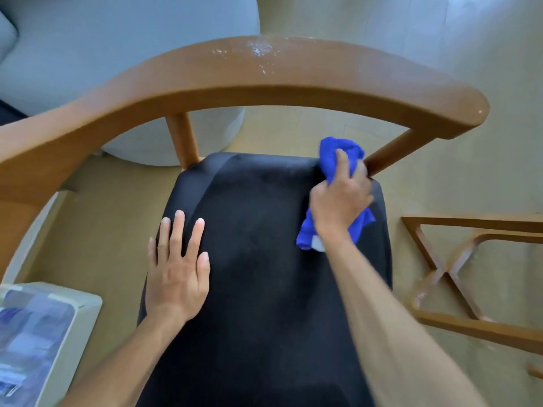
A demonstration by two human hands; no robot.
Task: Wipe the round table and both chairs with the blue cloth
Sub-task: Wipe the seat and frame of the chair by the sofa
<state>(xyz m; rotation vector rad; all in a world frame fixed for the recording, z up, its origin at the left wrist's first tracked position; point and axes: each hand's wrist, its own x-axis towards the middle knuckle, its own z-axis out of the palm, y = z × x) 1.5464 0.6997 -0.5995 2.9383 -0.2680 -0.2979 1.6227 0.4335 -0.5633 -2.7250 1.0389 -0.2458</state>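
Chair [264, 259] wiping seems underway: right hand [338, 204] grips the blue cloth [340, 148] at the seat's far corner, left hand [176, 268] lies flat, and the speckled backrest [258, 69] likely needs the next pass.

A single wide-angle view comes from the person's head, looking forward and steeply down onto the chair's black seat [264, 259], which fills the middle and runs off the near edge. The camera sits close: both forearms enter from the near edge, the left hand [179, 271] left of centre, the right hand [340, 198] right of centre and farther off. The curved wooden backrest [235, 80] arcs across the far part, bent by the lens. Floor [440, 48] shows beyond it and on both sides. No second view shares the scene
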